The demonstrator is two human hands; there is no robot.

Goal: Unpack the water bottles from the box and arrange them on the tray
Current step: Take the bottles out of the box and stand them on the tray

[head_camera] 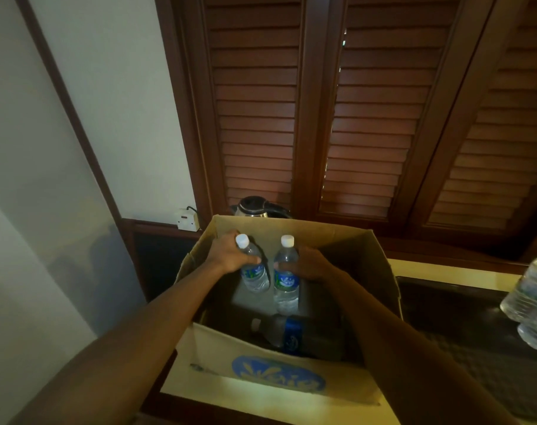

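Both my arms reach down into the open cardboard box [279, 368], which I take as the reference for everything below.

Left hand [230, 256]: fingers and thumb curled round the shoulder of one water bottle [254, 269], just under its white cap. This bottle is inside the box near the far-left corner, tilted, cap leaning toward the left wall. Blue-green label visible below my thumb.

Right hand [307, 263]: fingers wrapped round the middle of a second water bottle [286, 280], gripping it at the top edge of the label. This bottle stands close to upright, inside the box, just to the right of the first one; the two are near each other but I cannot tell if they touch.

A third bottle [291, 332] lies on its side on the box floor, against the near wall, cap pointing left, blue label band facing up.

The near wall of the box carries a blue oval logo on its outside face.

Right of the box: a dark tray [445, 314] on the pale counter, its left edge close to the box's right wall. More clear water bottles [534, 302] are at the tray's far right, cut off by the frame edge.

Behind the box's far wall: a kettle [255, 207], only its top showing. Left of the kettle, a wall socket [187, 219] with a plug in it.
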